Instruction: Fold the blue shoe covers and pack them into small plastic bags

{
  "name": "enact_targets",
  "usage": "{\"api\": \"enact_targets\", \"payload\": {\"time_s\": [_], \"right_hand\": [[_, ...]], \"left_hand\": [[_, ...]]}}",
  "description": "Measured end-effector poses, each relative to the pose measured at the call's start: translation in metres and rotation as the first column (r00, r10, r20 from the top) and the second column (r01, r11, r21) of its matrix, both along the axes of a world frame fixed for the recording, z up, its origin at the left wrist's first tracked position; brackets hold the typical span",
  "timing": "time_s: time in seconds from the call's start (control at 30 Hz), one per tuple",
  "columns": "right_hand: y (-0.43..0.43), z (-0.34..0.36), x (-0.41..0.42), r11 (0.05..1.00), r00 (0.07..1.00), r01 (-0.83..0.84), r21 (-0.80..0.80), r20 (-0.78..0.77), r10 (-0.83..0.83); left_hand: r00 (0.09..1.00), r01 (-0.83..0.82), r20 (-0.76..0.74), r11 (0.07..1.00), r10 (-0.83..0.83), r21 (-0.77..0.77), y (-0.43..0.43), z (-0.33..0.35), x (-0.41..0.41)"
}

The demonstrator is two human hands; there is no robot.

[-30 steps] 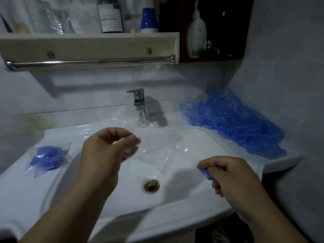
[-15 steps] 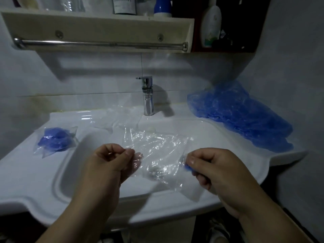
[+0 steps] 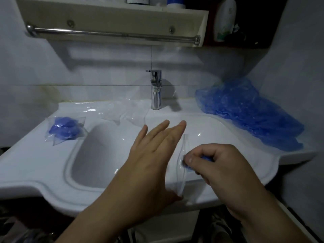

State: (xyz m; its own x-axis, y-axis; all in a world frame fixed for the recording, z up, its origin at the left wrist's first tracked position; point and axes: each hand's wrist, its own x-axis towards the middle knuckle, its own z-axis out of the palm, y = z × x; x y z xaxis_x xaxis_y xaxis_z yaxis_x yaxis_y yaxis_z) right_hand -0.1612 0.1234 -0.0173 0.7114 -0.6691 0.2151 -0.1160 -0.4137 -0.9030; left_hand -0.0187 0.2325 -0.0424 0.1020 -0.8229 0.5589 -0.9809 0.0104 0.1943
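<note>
While R hand pinches a folded blue shoe cover in curled fingers at the edge of a clear bag, L hand sits just beside the bag, fingers straight, slightly apart. Both over sink front. Packed bag on L rim, loose cover pile on R rim, spare bags by tap

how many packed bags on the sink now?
1. The packed bag lies on the sink's left rim. A clear bag is edge-on between left hand and right hand, which pinches a blue cover at it. The blue pile could hide more.
</note>
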Motion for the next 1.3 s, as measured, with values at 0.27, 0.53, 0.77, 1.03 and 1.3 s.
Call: {"api": "enact_targets", "payload": {"time_s": [0.27,0.53,0.77,1.03,1.3], "right_hand": [[-0.003,-0.002,-0.003,0.982,0.998,0.018,-0.186,-0.050,-0.028],[0.009,0.020,-0.019,0.947,0.998,-0.064,-0.315,-0.019,0.061],[0.021,0.010,-0.003,0.859,0.989,0.085,-0.505,-0.064,-0.135],[0.028,0.002,0.005,0.854,0.972,0.169,-0.492,-0.058,-0.226],[0.019,0.014,-0.008,0.936,0.894,-0.334,-0.110,-0.352,0.277]], "left_hand": [[0.989,-0.006,-0.145,0.991,-0.014,-0.137,0.006,0.004,0.005],[0.986,-0.134,-0.125,0.977,0.114,-0.167,0.004,0.003,0.002],[0.988,-0.154,-0.012,0.964,0.156,-0.218,-0.003,-0.001,-0.011],[0.993,-0.103,0.024,0.940,0.117,-0.324,-0.005,-0.001,-0.016],[0.993,-0.037,0.094,0.954,0.067,-0.297,-0.006,-0.005,-0.012]]}}
